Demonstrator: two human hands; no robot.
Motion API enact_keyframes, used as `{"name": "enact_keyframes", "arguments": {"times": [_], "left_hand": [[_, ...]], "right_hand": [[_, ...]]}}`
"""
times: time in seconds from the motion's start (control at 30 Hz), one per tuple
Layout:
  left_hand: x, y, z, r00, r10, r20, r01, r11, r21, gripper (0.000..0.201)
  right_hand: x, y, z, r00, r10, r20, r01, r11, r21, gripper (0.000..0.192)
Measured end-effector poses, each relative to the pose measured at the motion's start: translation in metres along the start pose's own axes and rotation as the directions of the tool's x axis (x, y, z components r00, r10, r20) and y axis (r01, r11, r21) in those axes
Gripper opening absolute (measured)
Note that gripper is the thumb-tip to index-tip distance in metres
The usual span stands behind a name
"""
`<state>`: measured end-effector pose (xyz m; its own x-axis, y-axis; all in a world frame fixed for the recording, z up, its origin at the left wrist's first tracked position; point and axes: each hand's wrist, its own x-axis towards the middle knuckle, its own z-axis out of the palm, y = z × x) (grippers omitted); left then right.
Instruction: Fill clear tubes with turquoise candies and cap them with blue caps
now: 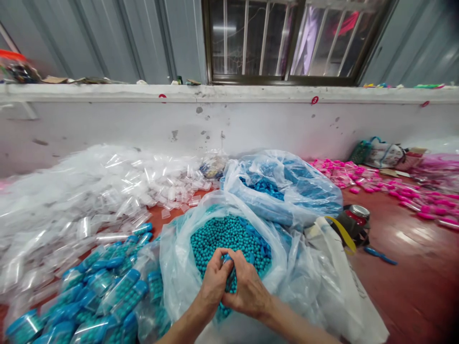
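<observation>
Red floor below a white wall, heaped with plastic. Both hands meet over a clear bag (172, 267) of teal beads (229, 236) — left hand (214, 282) and right hand (247, 286) curl their fingers together around a small blue-capped tube (227, 259), beads just beyond the fingertips. Filled tubes (107, 291) lie left of them.

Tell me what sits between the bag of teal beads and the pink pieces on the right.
In the head view, a dark jar with a yellow strap, then bare red floor, lie between the bead bag and pink pieces.
</observation>
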<state>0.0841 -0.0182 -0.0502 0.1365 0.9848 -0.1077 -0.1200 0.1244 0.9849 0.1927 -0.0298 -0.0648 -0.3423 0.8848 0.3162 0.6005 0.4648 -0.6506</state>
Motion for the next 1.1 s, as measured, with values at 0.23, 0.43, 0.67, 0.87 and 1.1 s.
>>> {"name": "enact_keyframes", "arguments": {"times": [0.23,0.43,0.67,0.87,1.1], "left_hand": [[-0.002,0.012,-0.017,0.997,-0.045,0.059,0.045,0.999,-0.015,0.048],[-0.009,0.016,-0.017,0.996,-0.052,0.068,0.066,0.973,-0.221,0.053],[-0.017,0.016,-0.013,0.997,-0.063,0.045,0.072,0.969,-0.238,0.045],[-0.018,0.02,-0.017,0.999,-0.018,-0.026,0.018,1.0,-0.025,0.032],[-0.028,0.048,-0.144,0.975,0.155,-0.161,0.056,0.526,0.849,0.037]], "right_hand": [[0.011,-0.004,-0.002,0.983,0.09,0.163,-0.131,0.956,0.263,0.101],[0.016,-0.014,-0.002,0.996,0.079,0.047,-0.09,0.931,0.353,0.089],[0.01,-0.016,-0.003,1.0,0.017,0.022,-0.02,0.987,0.157,0.079],[0.014,-0.022,-0.002,0.983,-0.022,0.182,0.012,0.998,0.059,0.085],[0.053,0.005,-0.011,0.899,-0.066,0.433,0.117,0.989,-0.092,0.056]]}}
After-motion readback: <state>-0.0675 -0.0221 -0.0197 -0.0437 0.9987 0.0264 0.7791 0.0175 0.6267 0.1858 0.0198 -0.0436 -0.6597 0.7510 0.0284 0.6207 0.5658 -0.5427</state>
